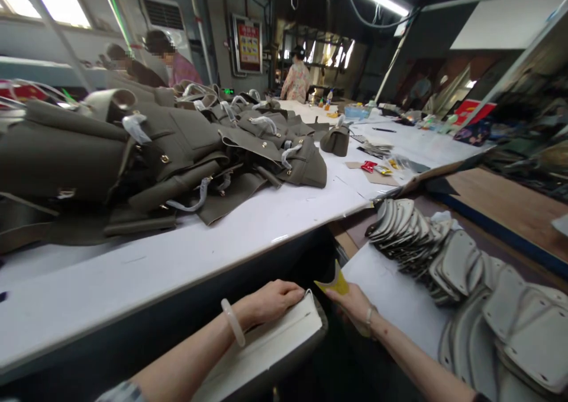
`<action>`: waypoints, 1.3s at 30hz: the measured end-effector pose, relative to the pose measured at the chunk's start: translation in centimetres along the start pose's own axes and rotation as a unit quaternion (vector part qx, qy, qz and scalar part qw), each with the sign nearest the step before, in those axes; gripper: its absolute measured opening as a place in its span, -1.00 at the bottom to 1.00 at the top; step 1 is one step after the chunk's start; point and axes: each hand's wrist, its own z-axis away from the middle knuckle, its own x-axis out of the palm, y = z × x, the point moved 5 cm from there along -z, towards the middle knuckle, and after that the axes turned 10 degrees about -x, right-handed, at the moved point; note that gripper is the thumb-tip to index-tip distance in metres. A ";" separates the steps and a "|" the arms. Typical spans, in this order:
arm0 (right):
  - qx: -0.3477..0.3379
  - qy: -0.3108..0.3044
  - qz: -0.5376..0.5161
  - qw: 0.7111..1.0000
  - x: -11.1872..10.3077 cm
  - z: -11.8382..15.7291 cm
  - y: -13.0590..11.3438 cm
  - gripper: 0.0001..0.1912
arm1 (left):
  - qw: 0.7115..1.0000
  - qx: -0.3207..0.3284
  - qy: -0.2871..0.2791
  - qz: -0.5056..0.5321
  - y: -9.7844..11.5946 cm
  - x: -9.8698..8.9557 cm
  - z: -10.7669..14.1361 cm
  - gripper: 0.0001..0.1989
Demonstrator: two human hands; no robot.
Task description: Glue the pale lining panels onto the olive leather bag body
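My left hand [270, 301], with a pale bangle at its wrist, rests on the upper edge of a white-faced panel with a dark grey-green underside [275, 349]. Its fingers lie close together at the panel's corner. To the right, my right hand [352, 304] grips a curved yellow piece [336, 280] between thumb and fingers, a little apart from the panel. Stacks of pale, rounded panels with dark edges [457, 263] lie beside my right arm. What my left fingertips grip beneath the edge is hidden.
Dark grey-green bags [181, 135] are heaped on the long white table [248, 230]. Small red and yellow packets [369, 166] lie farther right. A brown board [510, 206] is at the right. Several people work in the background, one in a floral top [296, 82].
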 end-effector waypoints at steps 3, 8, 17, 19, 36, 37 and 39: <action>0.042 -0.064 -0.006 0.997 -2.7 1.1 0.4 -0.44 | 0.999 -0.005 0.006 0.036 -0.4 -0.1 0.0 -0.58; 0.009 -0.262 0.189 0.946 -2.5 2.5 -2.6 -0.41 | 0.996 -0.035 0.014 0.077 -1.3 0.0 -0.4 -0.37; -0.231 0.040 0.521 0.821 -1.6 -1.0 -10.6 -0.42 | 0.992 -0.038 0.037 0.118 -1.1 -0.2 -0.2 -0.09; -0.277 0.018 0.541 0.794 -0.8 -1.7 -11.6 -0.40 | 0.991 -0.033 0.041 0.126 -1.3 -0.1 -0.3 -0.07; -0.391 -0.123 0.604 0.684 2.6 -3.1 -13.9 -0.39 | 0.997 -0.008 0.072 -0.004 1.0 -0.5 0.8 -0.72; -0.387 -0.125 0.606 0.684 2.7 -3.1 -13.9 -0.39 | 0.997 -0.003 0.072 -0.015 1.0 -0.4 0.8 -0.72; -0.379 -0.128 0.606 0.687 2.7 -3.0 -13.8 -0.40 | 0.996 0.002 0.077 -0.044 0.9 -0.3 1.0 -0.70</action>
